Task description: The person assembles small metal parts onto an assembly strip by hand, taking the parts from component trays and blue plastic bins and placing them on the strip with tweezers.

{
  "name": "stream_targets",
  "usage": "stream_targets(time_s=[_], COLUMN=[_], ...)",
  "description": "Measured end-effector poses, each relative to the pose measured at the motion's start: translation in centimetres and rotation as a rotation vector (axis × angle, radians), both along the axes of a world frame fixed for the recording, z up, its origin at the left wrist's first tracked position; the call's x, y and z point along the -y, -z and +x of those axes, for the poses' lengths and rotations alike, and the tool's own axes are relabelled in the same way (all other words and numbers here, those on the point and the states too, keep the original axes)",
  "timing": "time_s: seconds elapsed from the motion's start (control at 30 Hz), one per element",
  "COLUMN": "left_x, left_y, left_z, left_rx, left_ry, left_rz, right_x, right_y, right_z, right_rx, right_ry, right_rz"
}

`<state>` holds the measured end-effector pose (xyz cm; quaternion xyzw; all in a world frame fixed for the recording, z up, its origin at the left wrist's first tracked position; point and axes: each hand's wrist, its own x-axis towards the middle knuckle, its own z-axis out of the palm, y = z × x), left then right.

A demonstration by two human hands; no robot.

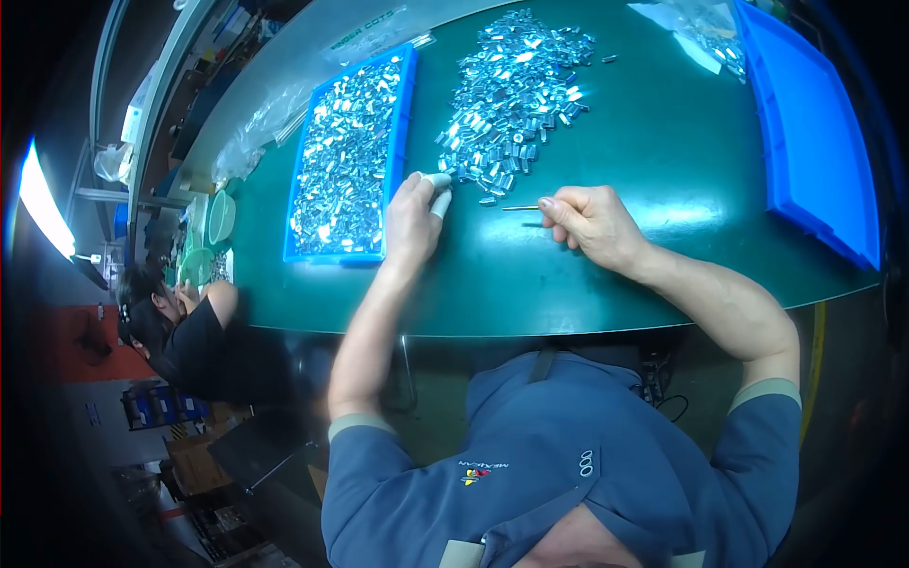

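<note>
My left hand (415, 216) reaches to the near left edge of a heap of small shiny metal sleeves (516, 80) on the green table. Pale finger cots cover its thumb and index finger, which stand apart; the index tip touches or nearly touches a sleeve at the heap's edge. In a pinch, my right hand (597, 225) holds a thin metal rod (520, 207) pointing left, just below the heap. One loose metal sleeve (488, 201) lies close to the rod's tip. Beside my left hand is a blue tray (405, 114) full of similar metal pieces.
A second blue tray (819, 133) lies at the right edge of the green table (663, 142). Clear plastic bags (260, 128) lie beyond the filled tray, and another bag with metal pieces (705, 33) is at the far right. Another person (180, 322) sits at the left near green baskets (196, 267).
</note>
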<state>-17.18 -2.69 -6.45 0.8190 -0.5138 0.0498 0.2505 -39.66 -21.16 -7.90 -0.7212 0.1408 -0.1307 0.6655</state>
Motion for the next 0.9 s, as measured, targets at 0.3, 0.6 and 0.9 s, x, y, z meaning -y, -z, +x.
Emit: stream_targets(time_s=[0.3,0.6,0.9], left_x=[0.5,2.0,2.1], left_y=[-2.3,-3.3,-2.7], left_z=[-5.6,-7.0,-7.6], left_rx=[-0.16,-0.085,-0.117], left_ry=[0.287,0.378,0.448], left_rz=[-0.103,-0.122,-0.137], right_x=[0.1,0.3,0.0], right_y=[-0.2,-0.7,-0.9], right_z=[-0.1,-0.2,-0.2], right_rx=[0.007,-0.075,-0.121], right_ry=[-0.016,-0.06,-0.108], right_rz=[0.008,0.032,-0.03])
